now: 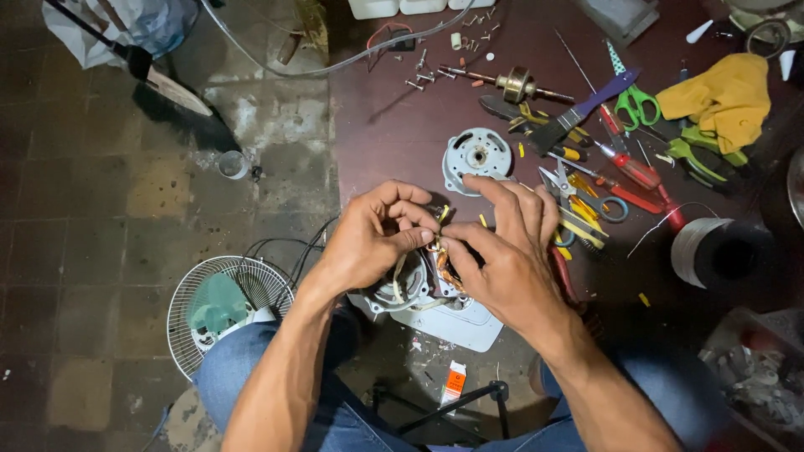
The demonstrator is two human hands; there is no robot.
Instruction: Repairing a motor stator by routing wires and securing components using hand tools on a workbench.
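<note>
My left hand (378, 238) and my right hand (501, 251) meet over a fan motor (419, 285) with copper windings, held above a pale housing (456, 322) at the table's near edge. The fingertips of both hands pinch thin wires at the motor's top, near small yellow sleeves (444, 213). Both hands cover much of the motor. Just beyond my right fingers lies a round grey motor end cover (476, 155).
On the dark red table (394, 117) lie a rotor shaft (512, 84), screws, a brush (578, 113), green scissors (636, 102), pliers, screwdrivers, a yellow cloth (727, 96) and a wire spool (703, 251). A fan with its grille (222, 305) stands on the tiled floor at left.
</note>
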